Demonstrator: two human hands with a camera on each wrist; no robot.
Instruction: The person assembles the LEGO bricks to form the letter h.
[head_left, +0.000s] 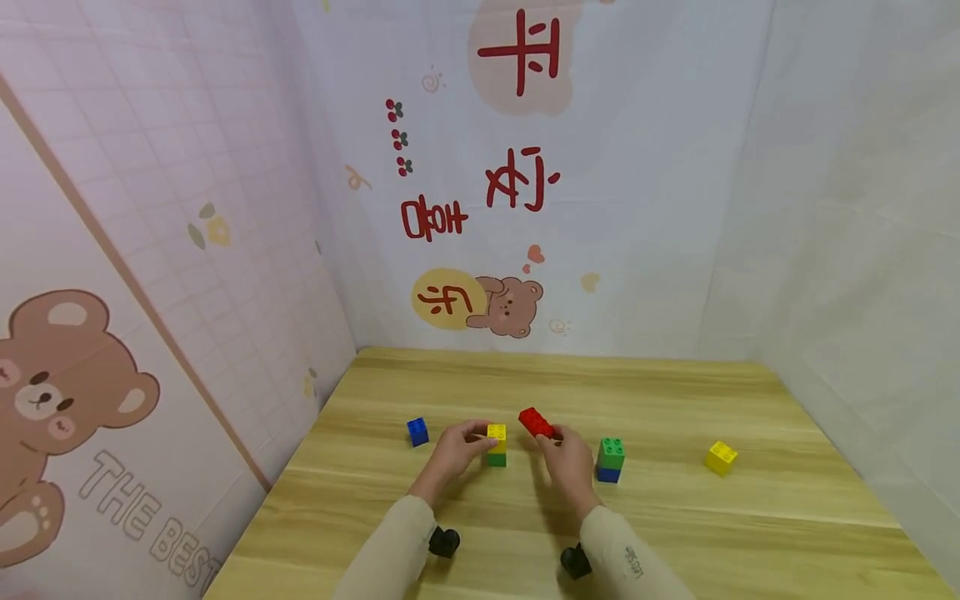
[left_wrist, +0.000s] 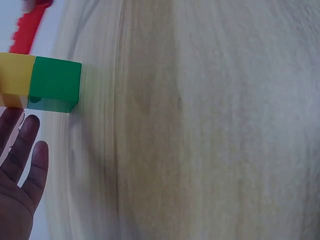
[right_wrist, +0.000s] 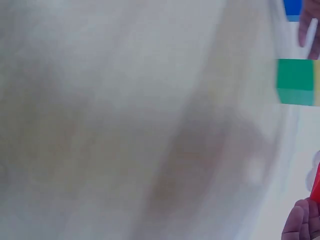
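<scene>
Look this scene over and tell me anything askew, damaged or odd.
The rear backdrop looks odd: its red characters and small bear lie sideways, as if hung turned. The yellow-and-green stack in the left hand, red block in the right hand and green-and-blue stack show no visible damage.

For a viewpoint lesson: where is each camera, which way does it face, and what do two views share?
Head: on the head, facing forward and down at the table; left hand, right hand, sleeves show.
Left wrist: worn there, facing table and yellow-and-green stack; mainly left hand shows.
Right wrist: worn there, facing table; both hands show.
Shared: both wrist views show stack and red brick.
</scene>
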